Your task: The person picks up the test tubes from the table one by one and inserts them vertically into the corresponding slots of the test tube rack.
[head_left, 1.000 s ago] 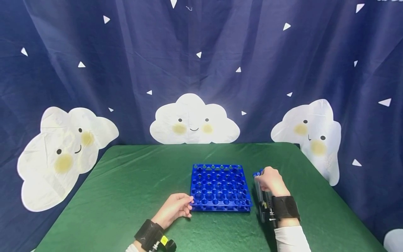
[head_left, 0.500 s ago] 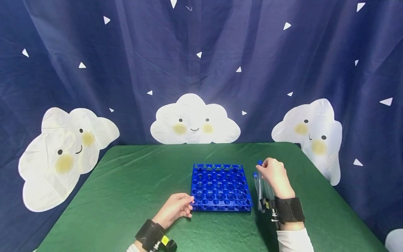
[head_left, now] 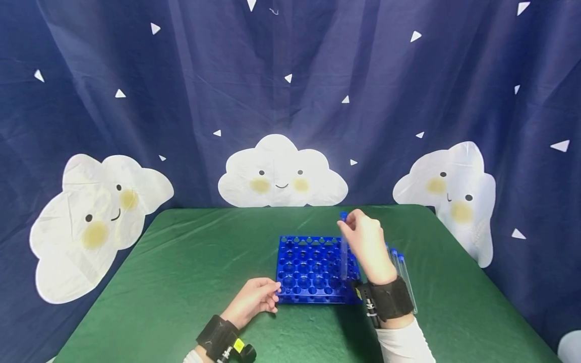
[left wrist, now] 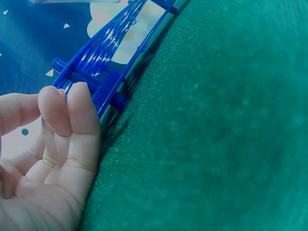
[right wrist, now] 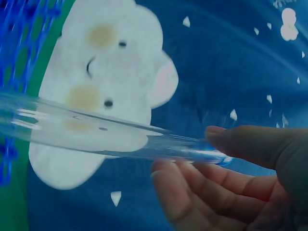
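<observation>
A blue test-tube rack (head_left: 313,267) with many round holes lies on the green table (head_left: 190,267). My left hand (head_left: 254,298) rests at its near left corner, curled fingers (left wrist: 72,120) touching the rack's edge (left wrist: 103,82). My right hand (head_left: 367,242) pinches a clear test tube (head_left: 344,252) with a blue cap near its top and holds it upright over the rack's right side. In the right wrist view the tube (right wrist: 96,130) runs out from between thumb and fingers (right wrist: 211,187).
Two or three more clear tubes with blue caps (head_left: 401,275) lie on the table just right of the rack. A dark blue curtain with white cloud faces (head_left: 281,174) hangs behind the table. The table's right edge is close to the lying tubes.
My right hand lifted one tube from the pile right of the rack, turned it upright and carried it left over the rack. My left hand stayed at the rack's corner.
</observation>
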A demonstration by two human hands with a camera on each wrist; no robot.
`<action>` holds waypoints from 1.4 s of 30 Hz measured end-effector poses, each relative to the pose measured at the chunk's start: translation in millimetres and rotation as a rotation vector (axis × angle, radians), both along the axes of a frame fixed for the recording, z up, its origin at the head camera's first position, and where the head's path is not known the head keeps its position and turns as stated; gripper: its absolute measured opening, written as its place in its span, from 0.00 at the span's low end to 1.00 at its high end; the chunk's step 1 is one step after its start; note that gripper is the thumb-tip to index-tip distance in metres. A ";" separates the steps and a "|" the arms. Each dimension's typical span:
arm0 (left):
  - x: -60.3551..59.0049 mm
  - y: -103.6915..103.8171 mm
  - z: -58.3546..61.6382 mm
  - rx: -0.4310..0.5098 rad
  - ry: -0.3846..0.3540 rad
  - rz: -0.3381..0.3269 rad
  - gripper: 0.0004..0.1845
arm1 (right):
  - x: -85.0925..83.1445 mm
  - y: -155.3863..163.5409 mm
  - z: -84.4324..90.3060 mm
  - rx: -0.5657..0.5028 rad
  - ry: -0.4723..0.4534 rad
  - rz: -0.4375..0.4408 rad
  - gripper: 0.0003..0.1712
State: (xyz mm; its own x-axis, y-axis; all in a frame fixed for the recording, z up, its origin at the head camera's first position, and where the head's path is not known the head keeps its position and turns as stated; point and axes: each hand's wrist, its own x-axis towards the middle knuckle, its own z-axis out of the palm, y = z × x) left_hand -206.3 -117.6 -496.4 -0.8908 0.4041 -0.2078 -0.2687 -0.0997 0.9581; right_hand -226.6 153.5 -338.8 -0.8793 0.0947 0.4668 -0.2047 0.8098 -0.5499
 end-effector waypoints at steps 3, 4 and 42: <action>-0.2 0.2 0.1 0.000 0.001 -0.001 0.09 | -1.1 -16.5 -2.1 -0.033 0.044 0.037 0.11; -0.3 0.2 0.0 -0.001 0.001 0.000 0.09 | -1.3 -21.9 -3.1 -0.043 0.061 0.049 0.11; -2.3 -0.2 0.1 0.001 -0.007 0.000 0.06 | -20.3 -112.8 -46.8 -0.175 0.215 0.227 0.08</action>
